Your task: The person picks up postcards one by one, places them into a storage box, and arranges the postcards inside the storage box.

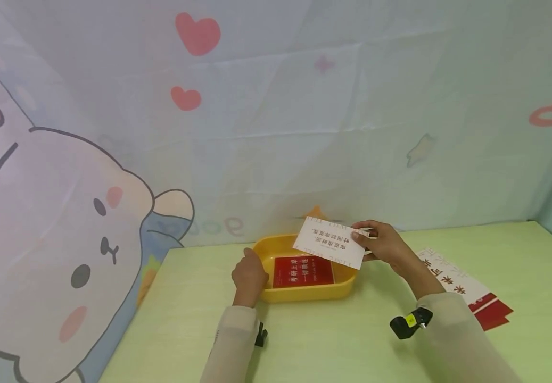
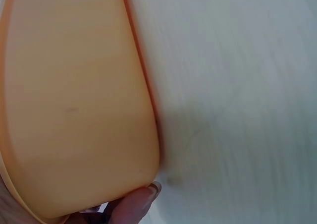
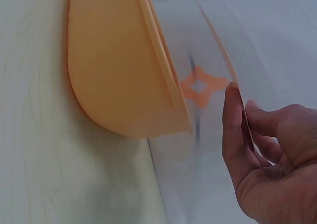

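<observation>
My right hand (image 1: 382,246) pinches a white card (image 1: 329,242) with printed characters by its right end, thumb on one face and fingers behind. The card is tilted over the right part of a yellow plastic basin (image 1: 304,294). Seen edge-on in the right wrist view, the thin card (image 3: 218,38) stands between thumb and fingers. Inside the basin lies a red card (image 1: 299,272) with pale characters, partly covered by the white one. At the basin's left end my left hand (image 1: 249,272) grips the rim, with fingertips (image 2: 133,204) against the outer wall in the left wrist view.
Right of the basin, several white and red cards (image 1: 455,282) lie overlapped on the pale green table (image 1: 328,346), partly behind my right forearm. A cloth backdrop (image 1: 276,133) with a cartoon animal and hearts hangs along the table's back edge.
</observation>
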`<control>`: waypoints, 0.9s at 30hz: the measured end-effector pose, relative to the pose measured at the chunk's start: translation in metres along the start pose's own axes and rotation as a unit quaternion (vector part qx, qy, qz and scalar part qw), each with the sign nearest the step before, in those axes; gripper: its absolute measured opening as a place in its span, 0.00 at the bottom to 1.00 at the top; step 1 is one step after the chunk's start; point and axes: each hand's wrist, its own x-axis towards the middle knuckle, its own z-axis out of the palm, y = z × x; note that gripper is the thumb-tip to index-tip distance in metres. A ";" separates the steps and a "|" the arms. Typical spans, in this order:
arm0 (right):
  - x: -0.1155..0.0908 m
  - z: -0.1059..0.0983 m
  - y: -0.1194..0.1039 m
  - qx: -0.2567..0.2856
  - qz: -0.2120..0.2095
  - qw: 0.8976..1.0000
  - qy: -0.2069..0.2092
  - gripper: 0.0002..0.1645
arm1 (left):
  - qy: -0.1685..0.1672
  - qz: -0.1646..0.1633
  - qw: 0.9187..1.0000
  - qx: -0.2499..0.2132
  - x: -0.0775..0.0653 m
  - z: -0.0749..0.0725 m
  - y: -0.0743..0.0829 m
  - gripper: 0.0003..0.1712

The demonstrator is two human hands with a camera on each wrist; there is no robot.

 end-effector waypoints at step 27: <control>0.018 0.057 -0.010 -0.142 -0.063 0.988 0.007 0.20 | -0.006 -0.010 1.000 -0.001 -0.001 0.008 -0.001 0.30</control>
